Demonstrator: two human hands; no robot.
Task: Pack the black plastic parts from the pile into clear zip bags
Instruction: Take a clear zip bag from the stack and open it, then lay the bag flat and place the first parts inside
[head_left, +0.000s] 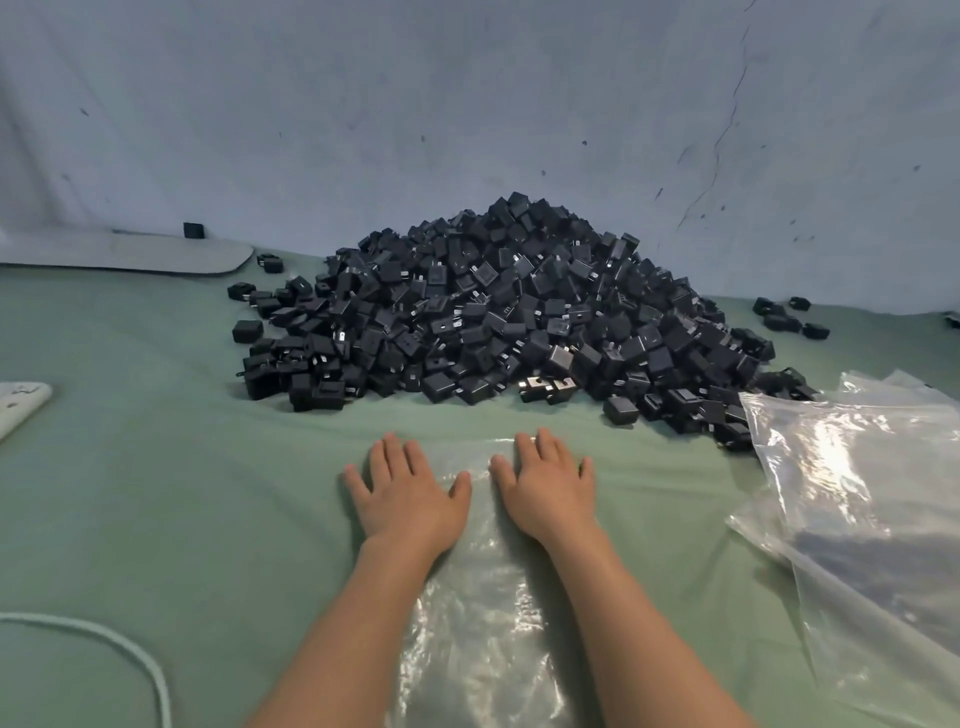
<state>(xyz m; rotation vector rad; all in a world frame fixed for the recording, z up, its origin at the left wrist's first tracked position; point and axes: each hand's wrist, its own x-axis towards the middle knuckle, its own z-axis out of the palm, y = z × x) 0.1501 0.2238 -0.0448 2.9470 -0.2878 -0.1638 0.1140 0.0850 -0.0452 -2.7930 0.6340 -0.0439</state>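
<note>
Left grip (410, 493) and right grip (550, 488) lie flat, fingers straight, pressing a clear zip bag (478, 623) at the near edge of the surface (156, 493), the pile of black plastic parts (509, 312) heaped at its far edge.

I see green cloth (130, 493) spread over work surface, pale blue sheet (467, 104) hanging behind. Grey flat pad (124, 252) far left, white slab (21, 405) at left edge, white cord (104, 642) curving near-left.
</note>
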